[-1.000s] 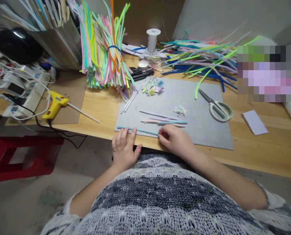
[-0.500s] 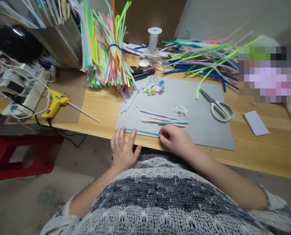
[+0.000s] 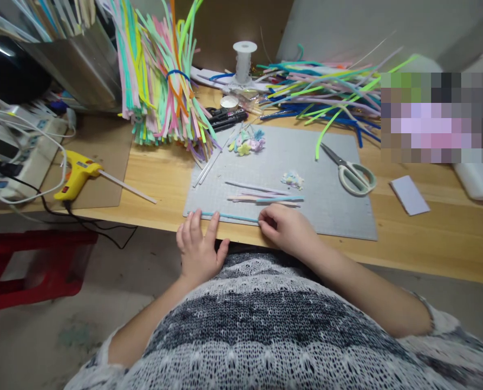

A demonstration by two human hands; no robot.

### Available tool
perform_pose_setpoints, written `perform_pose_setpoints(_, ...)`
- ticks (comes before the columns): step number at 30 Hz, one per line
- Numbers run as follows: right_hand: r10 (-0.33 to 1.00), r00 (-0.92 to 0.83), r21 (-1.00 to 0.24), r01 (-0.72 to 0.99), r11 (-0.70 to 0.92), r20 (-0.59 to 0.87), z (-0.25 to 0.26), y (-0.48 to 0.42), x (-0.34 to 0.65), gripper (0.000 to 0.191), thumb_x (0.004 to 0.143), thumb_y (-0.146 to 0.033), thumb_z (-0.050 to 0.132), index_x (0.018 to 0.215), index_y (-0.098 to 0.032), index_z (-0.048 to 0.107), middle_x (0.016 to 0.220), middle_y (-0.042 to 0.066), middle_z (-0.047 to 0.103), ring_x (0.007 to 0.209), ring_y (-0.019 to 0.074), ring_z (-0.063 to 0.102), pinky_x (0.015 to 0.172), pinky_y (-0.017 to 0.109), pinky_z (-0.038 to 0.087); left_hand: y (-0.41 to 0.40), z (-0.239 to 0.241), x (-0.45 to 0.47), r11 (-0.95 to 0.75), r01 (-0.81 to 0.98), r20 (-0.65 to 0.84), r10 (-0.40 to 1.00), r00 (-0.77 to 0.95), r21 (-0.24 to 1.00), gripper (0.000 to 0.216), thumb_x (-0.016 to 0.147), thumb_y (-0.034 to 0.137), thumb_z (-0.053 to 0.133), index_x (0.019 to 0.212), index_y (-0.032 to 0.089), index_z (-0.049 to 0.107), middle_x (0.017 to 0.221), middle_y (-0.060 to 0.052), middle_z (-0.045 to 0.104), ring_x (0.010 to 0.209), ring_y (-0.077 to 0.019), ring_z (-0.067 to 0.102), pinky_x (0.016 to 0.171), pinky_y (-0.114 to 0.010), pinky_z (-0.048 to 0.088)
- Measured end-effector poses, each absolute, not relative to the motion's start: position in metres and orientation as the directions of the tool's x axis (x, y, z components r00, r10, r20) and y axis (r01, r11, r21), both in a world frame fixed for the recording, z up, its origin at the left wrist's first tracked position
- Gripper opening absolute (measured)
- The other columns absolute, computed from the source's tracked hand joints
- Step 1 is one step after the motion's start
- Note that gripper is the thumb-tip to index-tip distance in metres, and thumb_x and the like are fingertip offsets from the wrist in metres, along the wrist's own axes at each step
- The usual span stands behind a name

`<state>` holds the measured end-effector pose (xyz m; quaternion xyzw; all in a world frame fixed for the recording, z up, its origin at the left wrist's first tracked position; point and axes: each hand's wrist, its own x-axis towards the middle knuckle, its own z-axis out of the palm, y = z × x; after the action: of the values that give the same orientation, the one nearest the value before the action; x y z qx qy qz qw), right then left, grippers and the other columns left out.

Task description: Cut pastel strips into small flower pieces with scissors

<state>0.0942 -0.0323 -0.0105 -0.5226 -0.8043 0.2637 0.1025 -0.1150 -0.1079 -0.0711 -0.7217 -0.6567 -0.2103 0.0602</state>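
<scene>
A light blue pipe cleaner (image 3: 233,217) lies along the near edge of the grey cutting mat (image 3: 326,211). My left hand (image 3: 197,247) rests flat at the mat's near left corner, fingers spread, fingertips touching the pipe cleaner's left end. My right hand (image 3: 286,229) pinches its right end with curled fingers. Several cut pastel pipe cleaner pieces (image 3: 266,195) lie just beyond my hands.
Scissors (image 3: 349,172) lie at the mat's right edge, small pastel flowers (image 3: 247,143) at its far side. A standing bundle of coloured pipe cleaners (image 3: 160,81) and a loose pile (image 3: 326,92) sit behind. A yellow glue gun (image 3: 77,179) lies left; a white card (image 3: 409,194) right.
The view has shifted slightly. Both hands stay on the light blue pipe cleaner at the mat's near edge.
</scene>
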Motion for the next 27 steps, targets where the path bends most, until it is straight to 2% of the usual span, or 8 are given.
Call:
perform_pose_setpoints(3,0.900,-0.426,-0.525,0.789,0.319,-0.094,-0.011,-0.033,0.092,0.010,0.081,-0.019,0.051,0.075,-0.018,0.058,0.076,0.003,0.059,0.069,0.0141,0.051,0.060,0.027,0.035,-0.102,-0.069,-0.110,-0.219,0.955,0.406,0.905,0.124,0.197,0.062,0.086,0.046,0.049,0.141,0.022,0.033,0.139,-0.017,0.043,0.129,-0.0332,0.037,0.107,-0.051,0.023)
perform_pose_setpoints(5,0.904,-0.419,-0.521,0.793,0.316,-0.090,-0.011,-0.033,0.092,0.010,0.080,-0.019,0.051,0.075,-0.018,0.058,0.075,0.003,0.059,0.068,0.0141,0.051,0.060,0.027,0.034,-0.096,-0.066,-0.105,-0.329,0.918,0.414,0.884,0.218,0.220,0.062,0.087,0.045,0.048,0.140,0.018,0.032,0.135,-0.018,0.047,0.127,-0.0314,0.041,0.106,-0.049,0.027)
perform_pose_setpoints(8,0.907,-0.412,-0.520,0.796,0.309,-0.091,-0.012,-0.033,0.092,0.009,0.080,-0.020,0.051,0.075,-0.018,0.058,0.074,0.003,0.059,0.067,0.0138,0.050,0.059,0.026,0.033,-0.084,-0.057,-0.095,-0.485,0.823,0.399,0.845,0.355,0.294,0.051,0.089,0.037,0.047,0.133,0.014,0.039,0.130,-0.017,0.051,0.123,-0.0294,0.046,0.101,-0.046,0.037)
perform_pose_setpoints(10,0.908,-0.408,-0.518,0.799,0.306,-0.093,-0.012,-0.033,0.092,0.009,0.080,-0.020,0.051,0.075,-0.018,0.058,0.074,0.002,0.059,0.066,0.0135,0.050,0.058,0.026,0.032,-0.076,-0.050,-0.087,-0.532,0.766,0.376,0.835,0.402,0.361,0.039,0.090,0.029,0.047,0.125,0.013,0.047,0.125,-0.016,0.054,0.118,-0.0276,0.048,0.098,-0.044,0.042)
perform_pose_setpoints(13,0.911,-0.404,-0.513,0.802,0.307,-0.087,-0.013,-0.033,0.091,0.009,0.081,-0.021,0.051,0.075,-0.018,0.058,0.075,0.002,0.059,0.067,0.0135,0.049,0.058,0.026,0.030,-0.064,-0.041,-0.079,-0.504,0.722,0.341,0.861,0.377,0.473,0.022,0.089,0.020,0.046,0.107,0.014,0.057,0.112,-0.012,0.059,0.107,-0.0241,0.052,0.092,-0.042,0.045)
perform_pose_setpoints(17,0.911,-0.408,-0.502,0.801,0.327,-0.057,-0.016,-0.034,0.091,0.008,0.080,-0.022,0.052,0.076,-0.019,0.058,0.076,0.002,0.059,0.068,0.0135,0.049,0.057,0.026,0.028,-0.052,-0.034,-0.075,-0.468,0.689,0.285,0.884,0.371,0.553,0.008,0.086,0.016,0.051,0.086,0.015,0.059,0.096,-0.008,0.059,0.095,-0.0207,0.052,0.085,-0.038,0.047)
perform_pose_setpoints(23,0.901,-0.434,-0.491,0.784,0.379,0.003,-0.020,-0.036,0.094,0.009,0.082,-0.021,0.050,0.077,-0.018,0.056,0.077,0.003,0.058,0.069,0.0137,0.049,0.057,0.026,0.028,-0.041,-0.030,-0.075,-0.470,0.724,0.231,0.882,0.411,0.505,0.003,0.081,0.015,0.054,0.080,0.016,0.057,0.093,-0.008,0.059,0.093,-0.0216,0.051,0.083,-0.037,0.044)
perform_pose_setpoints(27,0.870,-0.490,-0.542,0.715,0.440,0.060,-0.020,-0.038,0.101,0.009,0.084,-0.021,0.048,0.079,-0.017,0.054,0.078,0.003,0.057,0.070,0.0137,0.049,0.060,0.026,0.031,-0.036,-0.022,-0.074,-0.513,0.717,0.184,0.853,0.489,0.473,0.001,0.078,0.017,0.056,0.078,0.017,0.055,0.093,-0.008,0.059,0.092,-0.0226,0.051,0.080,-0.037,0.042)
